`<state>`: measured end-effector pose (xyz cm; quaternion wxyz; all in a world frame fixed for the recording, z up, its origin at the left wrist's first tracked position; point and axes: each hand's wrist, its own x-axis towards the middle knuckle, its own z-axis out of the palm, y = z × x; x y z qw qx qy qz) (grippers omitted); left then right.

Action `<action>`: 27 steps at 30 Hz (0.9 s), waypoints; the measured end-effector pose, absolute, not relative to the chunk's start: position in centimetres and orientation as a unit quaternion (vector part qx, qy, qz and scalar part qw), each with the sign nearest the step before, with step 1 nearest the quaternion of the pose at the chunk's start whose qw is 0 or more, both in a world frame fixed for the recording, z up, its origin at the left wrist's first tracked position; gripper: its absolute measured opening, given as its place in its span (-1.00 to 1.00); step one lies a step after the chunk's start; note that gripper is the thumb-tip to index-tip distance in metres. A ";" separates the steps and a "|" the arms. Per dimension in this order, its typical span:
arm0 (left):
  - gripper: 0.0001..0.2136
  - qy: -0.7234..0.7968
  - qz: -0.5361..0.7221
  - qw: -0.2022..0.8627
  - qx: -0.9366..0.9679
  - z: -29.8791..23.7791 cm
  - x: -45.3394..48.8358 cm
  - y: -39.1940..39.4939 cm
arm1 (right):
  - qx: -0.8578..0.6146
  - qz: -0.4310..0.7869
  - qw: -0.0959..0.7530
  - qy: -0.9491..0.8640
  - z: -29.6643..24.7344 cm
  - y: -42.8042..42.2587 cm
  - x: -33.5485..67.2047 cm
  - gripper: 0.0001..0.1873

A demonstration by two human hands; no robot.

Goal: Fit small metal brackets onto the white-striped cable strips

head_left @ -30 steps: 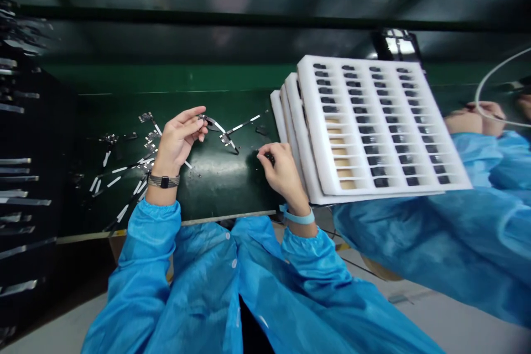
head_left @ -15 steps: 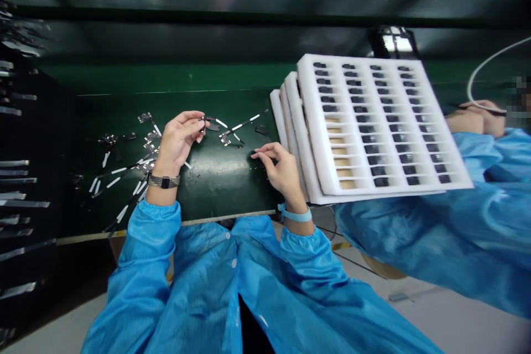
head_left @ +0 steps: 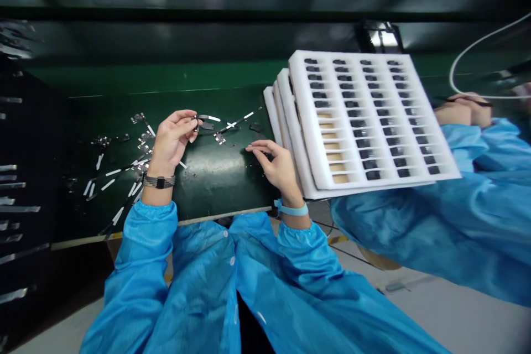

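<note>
- L hand point(head_left: 171, 139): raised, back of hand toward cam, wrist cocked back a bit. Thumb + index tips pinched together at upper right, other fingers curled alongside.
- R hand point(head_left: 277, 167): lower and to the right of L hand, palm down. Fingers loose, slightly bent and spread, pointing left, not closed.
- Hands apart, no contact.
- Both forearms run up from bottom of frame in blue sleeves point(head_left: 141, 265), wrists bare past the cuffs.
</note>
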<state>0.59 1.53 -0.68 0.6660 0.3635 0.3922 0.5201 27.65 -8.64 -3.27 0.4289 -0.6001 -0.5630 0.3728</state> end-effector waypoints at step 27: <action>-0.65 0.447 0.618 0.537 0.361 -1.4 2.0 0.6 | -0.492 0.418 0.429 -0.632 0.5 -1.3 19.2 -0.84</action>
